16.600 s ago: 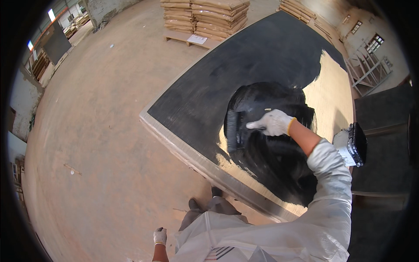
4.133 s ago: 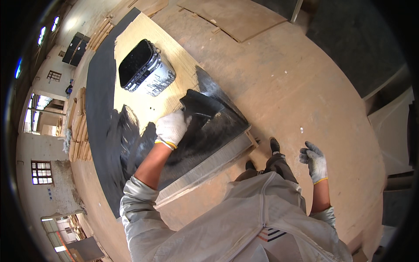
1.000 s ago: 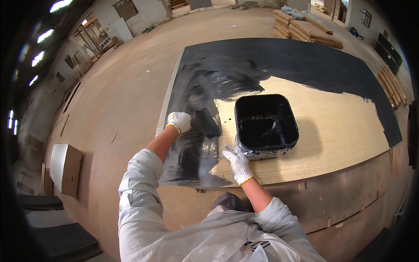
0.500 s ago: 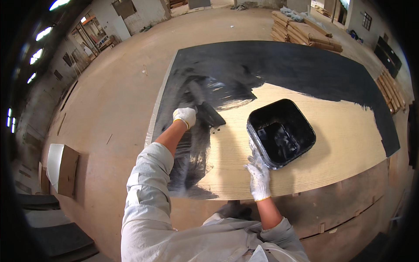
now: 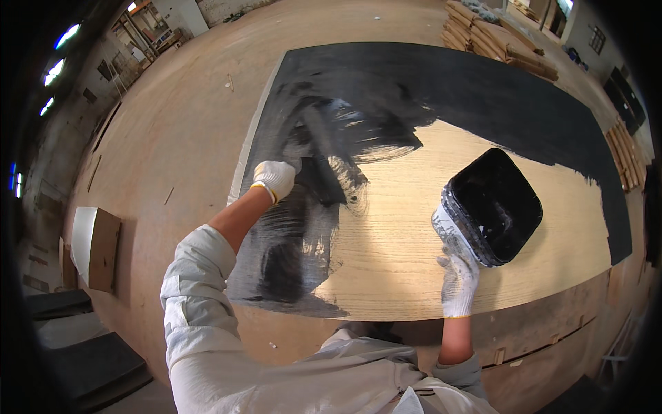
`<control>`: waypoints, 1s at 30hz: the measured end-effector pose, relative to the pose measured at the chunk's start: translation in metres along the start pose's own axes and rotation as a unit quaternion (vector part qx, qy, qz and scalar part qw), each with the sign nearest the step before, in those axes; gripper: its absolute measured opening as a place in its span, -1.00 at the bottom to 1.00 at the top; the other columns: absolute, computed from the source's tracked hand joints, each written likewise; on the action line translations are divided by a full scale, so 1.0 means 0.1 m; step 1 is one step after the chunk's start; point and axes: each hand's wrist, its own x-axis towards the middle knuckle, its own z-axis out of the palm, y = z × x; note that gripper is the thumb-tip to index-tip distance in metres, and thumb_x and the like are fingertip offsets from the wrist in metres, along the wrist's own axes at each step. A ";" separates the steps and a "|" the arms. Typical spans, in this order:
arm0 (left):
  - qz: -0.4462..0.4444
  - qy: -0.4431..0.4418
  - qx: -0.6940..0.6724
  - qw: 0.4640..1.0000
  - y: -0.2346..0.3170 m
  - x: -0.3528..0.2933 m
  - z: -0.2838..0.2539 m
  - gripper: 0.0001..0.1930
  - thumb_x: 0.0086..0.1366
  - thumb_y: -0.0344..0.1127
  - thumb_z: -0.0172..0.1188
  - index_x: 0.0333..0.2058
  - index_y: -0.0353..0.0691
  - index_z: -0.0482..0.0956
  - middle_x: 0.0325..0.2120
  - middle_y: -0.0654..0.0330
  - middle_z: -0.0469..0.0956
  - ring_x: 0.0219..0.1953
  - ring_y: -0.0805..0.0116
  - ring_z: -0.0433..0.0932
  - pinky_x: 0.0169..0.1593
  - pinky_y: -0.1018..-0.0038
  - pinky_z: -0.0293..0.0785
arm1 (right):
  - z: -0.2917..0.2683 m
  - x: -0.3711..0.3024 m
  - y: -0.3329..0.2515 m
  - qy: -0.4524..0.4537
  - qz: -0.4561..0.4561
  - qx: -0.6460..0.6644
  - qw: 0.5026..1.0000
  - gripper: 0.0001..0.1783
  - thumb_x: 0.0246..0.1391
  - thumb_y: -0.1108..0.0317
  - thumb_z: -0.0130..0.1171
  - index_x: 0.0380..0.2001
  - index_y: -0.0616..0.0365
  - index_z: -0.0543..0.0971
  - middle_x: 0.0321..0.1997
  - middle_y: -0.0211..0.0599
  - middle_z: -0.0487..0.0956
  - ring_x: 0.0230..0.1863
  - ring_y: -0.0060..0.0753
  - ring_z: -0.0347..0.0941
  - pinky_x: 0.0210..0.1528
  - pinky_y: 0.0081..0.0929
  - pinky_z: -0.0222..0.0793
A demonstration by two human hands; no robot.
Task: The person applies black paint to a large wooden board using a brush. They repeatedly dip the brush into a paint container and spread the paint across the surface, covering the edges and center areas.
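Note:
My left hand [image 5: 276, 181], in a white knit glove, is closed in a fist at the left part of a large board [image 5: 400, 228]. From it a wide, flat, black-smeared scraper [image 5: 323, 181] reaches to the right over the board; its handle is hidden in the fist. My right hand [image 5: 459, 279], in a smudged white glove, grips the near left side of a square bucket [image 5: 507, 207]. The bucket is white outside with black smears, dark inside, and tilted; some fingers are hidden by it. Black coating [image 5: 358, 69] covers the board's far, left and right parts, with streaks around the scraper; the middle is pale wood grain.
Stacked brown flat bundles [image 5: 493, 41] lie beyond the board's far right corner, and more bundles [image 5: 623, 155] to its right. A white-and-brown box [image 5: 96, 247] stands on the floor at left. Dark panels [image 5: 96, 372] lie at the lower left.
My left hand has moved slightly left with the scraper, and black coating now covers more of the near left area. My right hand and the bucket have shifted right.

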 end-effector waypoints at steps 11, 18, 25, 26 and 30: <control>0.045 0.025 0.012 0.999 0.21 0.30 -0.31 -0.74 0.35 -0.20 0.21 -0.20 -0.09 0.86 -0.22 0.07 0.82 -0.16 0.03 0.82 -0.17 0.14 0.72 | -0.50 0.31 -0.25 0.049 0.002 0.018 0.999 -0.47 0.25 0.41 0.24 0.28 0.24 0.56 0.25 -0.18 0.66 0.12 -0.29 0.62 0.06 -0.30 0.59; 0.095 -0.021 0.028 0.995 0.60 -0.02 -0.35 -0.74 0.35 -0.24 0.17 -0.22 -0.12 0.85 -0.25 0.02 0.81 -0.16 0.00 0.82 -0.17 0.07 0.71 | -1.09 -0.03 -0.02 0.198 -0.032 -0.164 0.966 -0.43 0.26 0.41 0.23 0.34 0.24 0.54 0.35 -0.23 0.60 0.20 -0.33 0.55 0.20 -0.28 0.49; 0.033 0.021 -0.033 0.999 0.55 0.39 -0.20 -0.73 0.35 -0.23 0.16 -0.21 -0.08 0.86 -0.23 0.02 0.82 -0.15 0.00 0.82 -0.14 0.06 0.71 | -1.63 -0.32 0.14 0.225 -0.230 -0.579 0.749 -0.43 0.27 0.54 0.11 0.36 0.23 0.50 0.40 0.05 0.51 0.39 0.09 0.41 0.43 -0.08 0.31; 0.065 -0.030 -0.013 0.997 0.79 0.32 -0.44 -0.71 0.38 -0.20 0.16 -0.13 -0.09 0.85 -0.13 0.03 0.81 -0.07 0.04 0.81 -0.09 0.11 0.71 | -1.64 -0.34 0.11 0.228 -0.242 -0.630 0.702 -0.41 0.26 0.53 0.11 0.37 0.21 0.49 0.40 0.08 0.50 0.38 0.15 0.40 0.43 -0.03 0.28; 0.027 -0.004 -0.030 0.999 0.55 0.59 -0.30 -0.72 0.37 -0.24 0.15 -0.18 -0.10 0.86 -0.18 0.01 0.81 -0.11 0.01 0.82 -0.11 0.10 0.72 | -1.35 -0.25 0.18 0.272 -0.226 -0.710 0.609 -0.37 0.23 0.46 0.08 0.40 0.14 0.47 0.40 0.11 0.49 0.38 0.23 0.38 0.44 0.09 0.20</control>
